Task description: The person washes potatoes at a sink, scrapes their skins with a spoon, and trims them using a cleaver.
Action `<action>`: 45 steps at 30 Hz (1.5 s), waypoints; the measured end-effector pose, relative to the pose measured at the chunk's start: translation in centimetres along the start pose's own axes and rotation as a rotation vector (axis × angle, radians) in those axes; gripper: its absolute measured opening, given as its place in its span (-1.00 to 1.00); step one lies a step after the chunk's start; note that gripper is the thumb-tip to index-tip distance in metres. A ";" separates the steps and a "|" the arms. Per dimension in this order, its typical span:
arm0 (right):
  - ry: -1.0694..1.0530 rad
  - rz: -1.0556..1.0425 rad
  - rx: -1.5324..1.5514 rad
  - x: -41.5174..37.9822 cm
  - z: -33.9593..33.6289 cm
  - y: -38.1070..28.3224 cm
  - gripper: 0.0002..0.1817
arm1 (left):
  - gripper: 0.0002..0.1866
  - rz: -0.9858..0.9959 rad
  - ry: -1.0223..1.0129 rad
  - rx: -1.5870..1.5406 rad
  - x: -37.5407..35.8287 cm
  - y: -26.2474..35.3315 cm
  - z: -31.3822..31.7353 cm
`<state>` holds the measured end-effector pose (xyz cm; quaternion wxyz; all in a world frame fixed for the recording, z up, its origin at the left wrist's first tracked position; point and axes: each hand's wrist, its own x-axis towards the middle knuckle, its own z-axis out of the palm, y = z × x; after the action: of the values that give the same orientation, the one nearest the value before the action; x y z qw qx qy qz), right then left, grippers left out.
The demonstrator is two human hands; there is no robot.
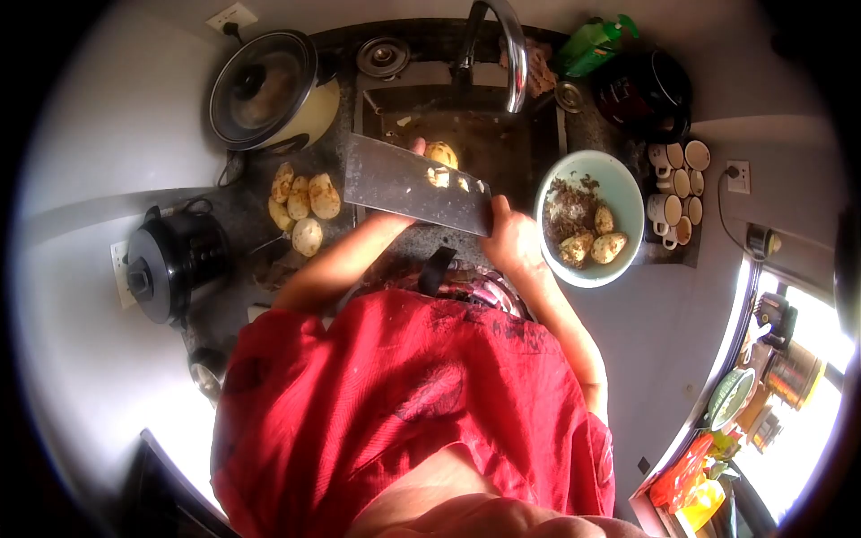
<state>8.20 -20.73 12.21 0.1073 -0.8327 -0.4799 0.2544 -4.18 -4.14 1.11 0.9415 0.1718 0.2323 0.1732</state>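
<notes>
A pale, pared tuber (441, 155) sits over the near part of the sink (549, 134), just beyond the upper edge of a broad cleaver (386, 186). The blade slants across the work, its far corner toward the left and its handle end lower on the right, with pale scraps (438, 177) stuck to its face. The right hand (513, 238) has its fingers curled closed round the handle. The left hand (419, 146) lies mostly behind the blade; one digit shows beside the tuber, but I cannot tell how far the other fingers are open or how firmly they have hold of it.

To the right of the cleaver, a pale green bowl (589, 163) holds three patchy brown tubers (608, 248) and a heap of dark peelings (570, 211). To the left, five lighter tubers (324, 195) lie close together on the dark counter (256, 184). A curved tap (516, 54) arches over the sink. Further out stand a lidded electric pan (265, 90) and a black cooker (175, 260) on the left, with a green pump bottle (594, 47) and a cluster of white mugs (665, 209) on the right.
</notes>
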 end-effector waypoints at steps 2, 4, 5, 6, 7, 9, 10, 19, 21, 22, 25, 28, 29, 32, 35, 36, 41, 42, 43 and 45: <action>-0.004 0.000 -0.008 0.0 0.2 0.1 -0.65 | -0.43 0.036 0.000 -0.015 -0.5 -0.2 0.1; -0.040 0.018 -0.039 0.3 0.5 0.5 -0.64 | -0.45 0.071 -0.004 -0.028 -0.7 -0.3 -0.1; -0.039 0.018 -0.040 0.5 0.7 0.6 -0.64 | -0.47 0.072 -0.016 -0.011 -0.6 -0.3 -0.8; -0.054 0.046 -0.054 0.7 0.8 0.6 -0.64 | -0.49 0.073 -0.028 0.005 -0.6 -0.4 -1.2; -0.069 0.074 -0.069 0.9 1.0 0.7 -0.64 | -0.49 0.073 -0.029 0.005 -1.1 -0.2 0.2; -0.016 0.139 -0.008 1.7 2.5 2.6 -0.67 | -0.52 0.335 0.279 0.408 -2.1 0.0 2.8; 0.034 0.202 0.053 2.3 3.7 4.1 -0.68 | -0.53 0.151 0.302 0.355 -2.2 0.4 1.4; -0.010 0.102 0.278 0.2 0.2 2.0 -0.68 | -0.52 0.045 0.004 0.401 -4.4 3.3 2.1; -0.022 0.069 0.247 -0.2 -0.3 0.9 -0.66 | -0.43 0.108 0.032 0.517 -4.7 2.9 1.7; -0.024 0.031 0.192 -0.4 -0.6 0.3 -0.64 | -0.45 0.151 0.022 0.613 -4.6 2.7 1.0; -0.040 -0.031 0.107 -0.7 -1.1 -0.9 -0.60 | -0.49 0.090 -0.142 0.427 -3.5 2.4 -1.8; -0.059 -0.056 0.052 -0.6 -0.8 -1.2 -0.61 | -0.54 -0.001 -0.278 0.042 -3.0 1.2 -3.6; -0.051 -0.065 0.044 -0.7 -0.5 -1.1 -0.61 | -0.55 0.003 -0.269 -0.060 -2.8 0.8 -4.0; -0.039 -0.056 0.025 -0.6 -0.5 -1.1 -0.61 | -0.56 0.004 -0.147 0.120 -4.6 1.9 -0.6; -0.058 -0.018 0.042 -0.2 -0.4 -0.9 -0.62 | -0.55 0.061 -0.094 0.665 -5.0 1.9 -0.2; -0.077 0.004 0.069 0.1 -0.3 -0.7 -0.62 | -0.54 0.071 -0.086 0.756 -5.2 2.1 0.1; -0.073 0.242 0.213 2.6 5.1 5.6 -0.68 | -0.51 0.172 -0.105 0.681 -6.2 4.2 4.7; -0.074 0.254 0.288 2.3 4.6 5.3 -0.68 | -0.45 0.154 -0.135 0.666 -6.3 4.8 5.0; -0.074 0.273 0.362 1.7 3.7 4.8 -0.68 | -0.38 0.130 -0.171 0.649 -6.3 5.1 5.1; -0.064 0.265 0.420 1.2 2.4 4.0 -0.68 | -0.40 0.074 -0.198 0.545 -6.0 5.1 4.8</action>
<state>10.40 -21.87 8.12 0.2285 -0.8393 -0.3065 0.3866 -8.03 -3.22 9.44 0.8718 0.4427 0.1710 0.1212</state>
